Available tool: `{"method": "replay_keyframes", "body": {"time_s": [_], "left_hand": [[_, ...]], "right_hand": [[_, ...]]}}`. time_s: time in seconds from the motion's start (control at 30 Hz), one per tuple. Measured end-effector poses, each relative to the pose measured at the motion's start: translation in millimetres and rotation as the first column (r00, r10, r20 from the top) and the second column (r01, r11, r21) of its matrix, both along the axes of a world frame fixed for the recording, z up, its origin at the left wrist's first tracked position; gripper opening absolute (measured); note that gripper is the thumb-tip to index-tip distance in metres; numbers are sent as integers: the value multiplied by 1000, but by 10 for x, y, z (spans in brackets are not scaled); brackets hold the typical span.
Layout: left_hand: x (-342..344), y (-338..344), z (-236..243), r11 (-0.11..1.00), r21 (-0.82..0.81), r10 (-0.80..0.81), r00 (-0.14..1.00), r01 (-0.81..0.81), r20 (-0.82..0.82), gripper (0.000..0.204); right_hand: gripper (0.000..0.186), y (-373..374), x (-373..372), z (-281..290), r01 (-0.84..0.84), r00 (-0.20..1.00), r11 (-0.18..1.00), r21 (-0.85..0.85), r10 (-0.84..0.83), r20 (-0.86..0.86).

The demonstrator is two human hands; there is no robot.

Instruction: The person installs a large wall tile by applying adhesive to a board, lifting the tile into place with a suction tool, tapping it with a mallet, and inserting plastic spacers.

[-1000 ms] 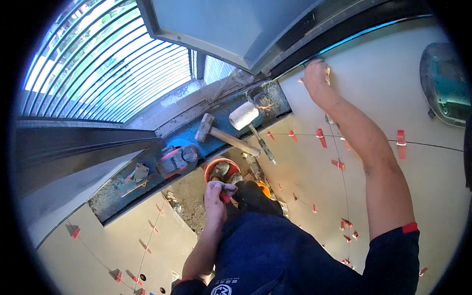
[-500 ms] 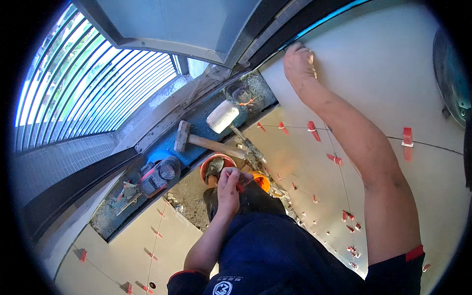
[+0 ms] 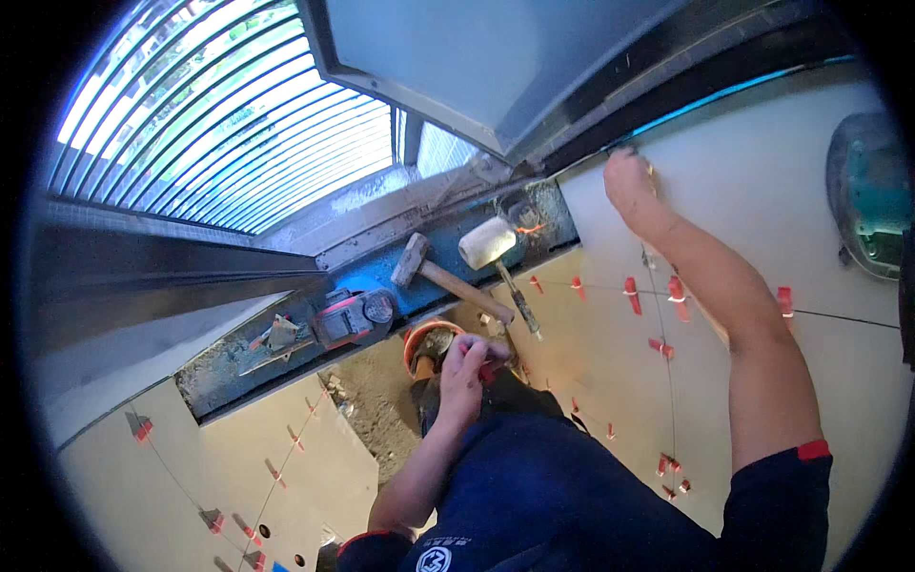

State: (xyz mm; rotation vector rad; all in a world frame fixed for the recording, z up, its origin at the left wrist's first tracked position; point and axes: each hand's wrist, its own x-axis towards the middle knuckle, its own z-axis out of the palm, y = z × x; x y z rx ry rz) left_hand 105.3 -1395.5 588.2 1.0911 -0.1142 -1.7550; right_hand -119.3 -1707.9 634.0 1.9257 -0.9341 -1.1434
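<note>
My left hand (image 3: 461, 381) is closed in front of my body, above an orange-rimmed bucket (image 3: 412, 343), with red levelling wedges (image 3: 489, 373) partly showing at its fingers. My right arm stretches up and away to the far right. There my right hand (image 3: 630, 184) is closed against the top edge of a large beige tile (image 3: 762, 181), just below the dark window frame; whatever its fingers grip is hidden. Red wedges in white clips (image 3: 632, 296) straddle the joints beneath that tile.
On the blue-coated sill lie a wooden-handled hammer (image 3: 448, 286), a white-headed mallet (image 3: 487, 243), a battery power tool (image 3: 353, 318) and a trowel (image 3: 278, 336). A barred window (image 3: 229, 114) is beyond. A green-and-black tool (image 3: 865, 195) rests at the far right. More clipped tiles (image 3: 315, 477) lie lower left.
The view has shifted, so the sill and tools sit further right and slightly lower. My right hand stays at the tile's top edge, and my left hand stays closed near my body.
</note>
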Motion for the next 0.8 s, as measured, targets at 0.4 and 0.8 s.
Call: {"method": "replay_keyframes", "body": {"time_s": [0.4,0.8], "left_hand": [[89,34,-220,999,38,0,989,-6,149,18],[73,227,-124,999,-48,3,998,-1,56,18]], "right_hand": [[17,-33,26,-145,107,992,986,-127,-97,80],[22,45,-211,-198,49,966,998,-39,-38,256]]}}
